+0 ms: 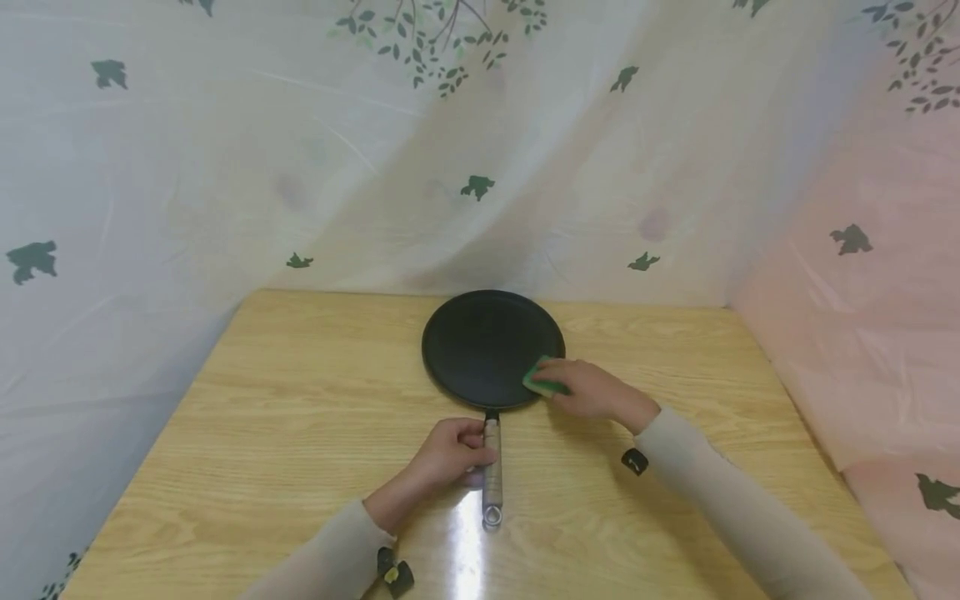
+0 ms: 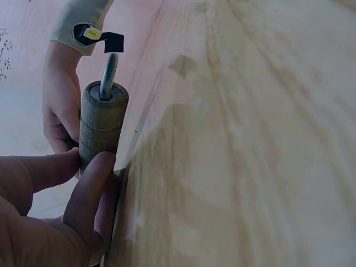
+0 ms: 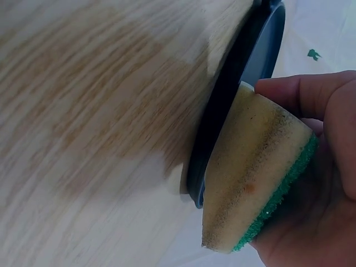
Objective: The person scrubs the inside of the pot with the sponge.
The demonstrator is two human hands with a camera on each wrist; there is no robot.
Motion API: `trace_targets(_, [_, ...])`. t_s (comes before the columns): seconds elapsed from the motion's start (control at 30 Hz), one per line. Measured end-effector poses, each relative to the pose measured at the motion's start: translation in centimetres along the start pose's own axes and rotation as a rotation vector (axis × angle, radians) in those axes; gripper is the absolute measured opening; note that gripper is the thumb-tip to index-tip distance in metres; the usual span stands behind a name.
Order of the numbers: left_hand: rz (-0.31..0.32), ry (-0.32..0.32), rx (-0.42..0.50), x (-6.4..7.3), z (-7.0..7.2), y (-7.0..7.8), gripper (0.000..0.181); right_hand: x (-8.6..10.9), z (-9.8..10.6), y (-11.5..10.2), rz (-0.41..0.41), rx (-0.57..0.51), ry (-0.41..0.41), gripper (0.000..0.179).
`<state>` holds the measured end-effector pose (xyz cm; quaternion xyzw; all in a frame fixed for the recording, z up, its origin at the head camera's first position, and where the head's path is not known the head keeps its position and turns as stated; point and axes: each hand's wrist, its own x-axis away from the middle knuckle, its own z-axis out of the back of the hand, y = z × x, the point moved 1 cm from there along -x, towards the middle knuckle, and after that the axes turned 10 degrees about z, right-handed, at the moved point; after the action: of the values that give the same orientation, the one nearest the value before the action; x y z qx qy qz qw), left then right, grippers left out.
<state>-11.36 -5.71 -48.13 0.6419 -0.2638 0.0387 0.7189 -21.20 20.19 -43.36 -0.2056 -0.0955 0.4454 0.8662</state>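
Observation:
A flat black round pan (image 1: 487, 346) lies on the wooden table, its handle (image 1: 492, 475) pointing toward me and ending in a metal ring. My left hand (image 1: 450, 452) pinches this handle between thumb and fingers; in the left wrist view the thumb and fingers meet the wood-look grip (image 2: 104, 125) from below its ring end. At the pan's right front edge, my right hand (image 1: 588, 388) grips a sponge (image 3: 253, 172), yellowish with a green scouring side facing the palm. The sponge's yellow side touches the pan at its rim.
The wooden table (image 1: 300, 400) reaches back to a pale hanging sheet (image 1: 337, 167) printed with green birds and leafy branches. A pinkish stretch of sheet (image 1: 862, 333) borders the right side. Small dark tags hang at both sleeve cuffs.

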Motion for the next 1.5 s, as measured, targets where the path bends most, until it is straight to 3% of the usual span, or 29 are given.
trace_targets(0.27, [-0.004, -0.009, 0.025, -0.1, 0.0, -0.2, 0.048, 0.0, -0.4, -0.6, 0.059, -0.062, -0.008, 0.042])
trace_targets(0.5, [-0.019, -0.008, -0.014, 0.0, 0.1, -0.2, 0.049, -0.3, -0.4, -1.3, 0.122, -0.127, -0.023, 0.042])
trace_targets(1.07, [-0.033, -0.021, -0.02, -0.1, 0.3, -0.2, 0.05, -2.7, -1.8, -2.6, 0.173, -0.275, -0.076, 0.044])
trace_targets(1.5, [-0.077, -0.016, -0.047, 0.1, 0.2, -0.3, 0.04, -5.0, -2.6, -3.8, 0.211, -0.275, -0.076, 0.045])
